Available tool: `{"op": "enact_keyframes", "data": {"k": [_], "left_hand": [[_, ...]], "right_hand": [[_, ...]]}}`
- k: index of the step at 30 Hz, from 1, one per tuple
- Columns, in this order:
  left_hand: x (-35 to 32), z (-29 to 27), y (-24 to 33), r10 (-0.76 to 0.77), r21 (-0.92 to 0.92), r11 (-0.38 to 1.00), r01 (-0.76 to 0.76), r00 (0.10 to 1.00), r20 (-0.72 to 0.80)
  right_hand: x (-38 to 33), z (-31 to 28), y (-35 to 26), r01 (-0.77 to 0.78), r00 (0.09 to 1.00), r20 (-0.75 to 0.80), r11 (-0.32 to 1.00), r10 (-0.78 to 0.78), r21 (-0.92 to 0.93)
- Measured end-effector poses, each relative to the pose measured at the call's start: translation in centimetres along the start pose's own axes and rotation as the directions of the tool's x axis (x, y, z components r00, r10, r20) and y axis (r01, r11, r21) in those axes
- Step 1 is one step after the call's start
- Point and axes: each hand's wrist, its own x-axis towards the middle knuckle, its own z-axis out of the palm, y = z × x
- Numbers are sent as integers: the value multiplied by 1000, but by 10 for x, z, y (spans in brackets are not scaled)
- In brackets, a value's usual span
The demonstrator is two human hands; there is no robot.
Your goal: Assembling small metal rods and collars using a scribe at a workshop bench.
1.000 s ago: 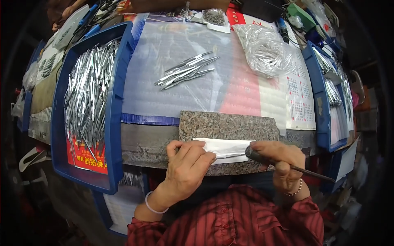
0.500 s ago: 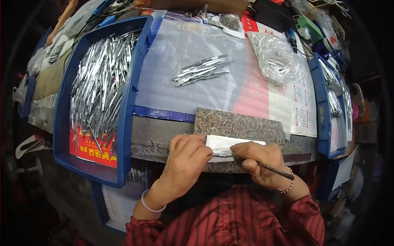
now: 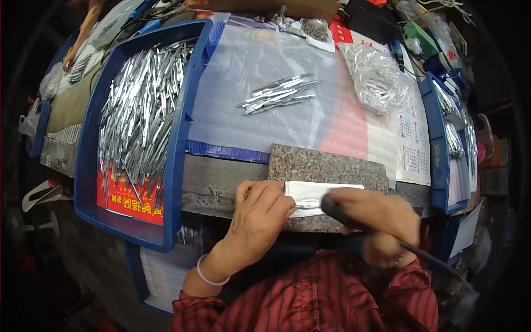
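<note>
My left hand (image 3: 260,218) rests at the left edge of a white pad (image 3: 348,191) on a speckled stone slab (image 3: 326,160). Its fingertips are closed on a slim metal piece (image 3: 302,207), most of which they hide. My right hand (image 3: 387,216), smeared by motion, is closed around a long dark tool (image 3: 337,210). The tool's thick, rounded end is over the pad near the metal piece. Its thin shaft slants away to the lower right past my wrist; the exact kind cannot be made out.
At left stands a blue tray (image 3: 176,182) full of slim metal pieces. A small pile of metal pieces (image 3: 282,94) lies on plastic sheeting beyond the slab. A clear bag (image 3: 379,83) and another blue tray (image 3: 437,144) are at right. Another person's arm (image 3: 83,33) shows far left.
My right hand has shifted right and turned the tool, so a thick end now points at the pad. My left hand stays by the metal piece. The whole view has slid slightly.
</note>
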Motion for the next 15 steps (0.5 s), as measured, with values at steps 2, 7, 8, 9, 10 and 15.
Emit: {"op": "enact_keyframes", "data": {"k": [2, 7, 8, 9, 10, 15], "left_hand": [[-5, -3, 1, -23, 34, 999, 23, 1000, -4], [10, 1, 0, 26, 59, 998, -25, 999, -22], [6, 1, 1, 7, 49, 999, -6, 1000, -11], [6, 0, 0, -7, 42, 999, 8, 1000, -7], [7, -1, 0, -5, 47, 999, 5, 1000, -5], [7, -3, 7, 10, 62, 998, -9, 1000, -3]], "right_hand": [[-8, 13, -23, -60, 962, -251, 981, 106, 187], [5, 23, 26, -20, 986, 160, 993, 39, -119], [-2, 19, 27, -123, 976, 170, 990, 133, -69], [-5, 10, 27, -127, 985, 104, 988, 135, -84], [-11, 2, 23, -158, 987, 1, 987, 158, -19], [-55, -14, 8, -195, 936, -299, 981, 185, -3]]}}
